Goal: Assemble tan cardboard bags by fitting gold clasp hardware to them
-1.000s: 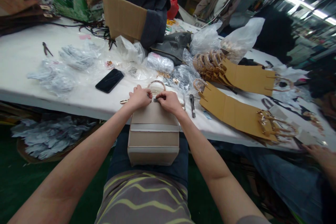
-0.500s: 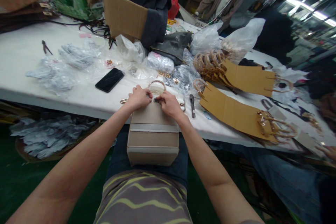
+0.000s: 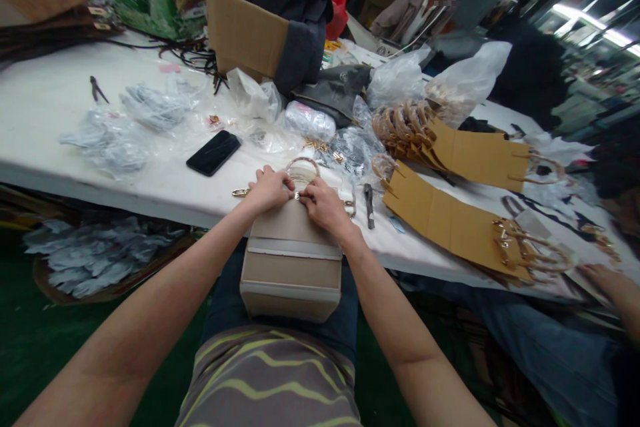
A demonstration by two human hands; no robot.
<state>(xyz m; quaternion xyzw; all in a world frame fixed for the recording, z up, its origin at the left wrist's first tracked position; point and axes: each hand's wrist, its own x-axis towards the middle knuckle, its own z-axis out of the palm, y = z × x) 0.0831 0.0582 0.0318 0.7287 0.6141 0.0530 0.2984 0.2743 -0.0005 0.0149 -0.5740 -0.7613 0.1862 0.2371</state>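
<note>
A beige handbag (image 3: pixel 295 267) lies tilted between the table's front edge and my lap, its round handle (image 3: pixel 303 161) pointing away from me. Both hands are at its far end, close to a small shiny metal clasp (image 3: pixel 297 195). My left hand (image 3: pixel 273 188) is closed, fingertips pinched at the clasp's left side. On the other side, my right hand (image 3: pixel 323 203) is closed too, thumb and forefinger at the clasp. The fingers partly cover the metal piece. Gold chain links (image 3: pixel 241 193) stick out left of the bag, with more chain (image 3: pixel 349 203) beside my right hand.
Left on the white table (image 3: pixel 165 190) lie a black phone (image 3: pixel 213 153), pliers (image 3: pixel 98 89) and plastic bags (image 3: pixel 107 147). To the right are a dark tool (image 3: pixel 369 205) and tan bag panels (image 3: pixel 445 220) with handles. A cardboard box (image 3: pixel 245 30) stands behind. A co-worker's hand (image 3: pixel 607 280) reaches in at right.
The metal clasp shows more brightly between my fingers, and both hands stay at it. The view has shifted slightly. The co-worker's hand at right has come further into view.
</note>
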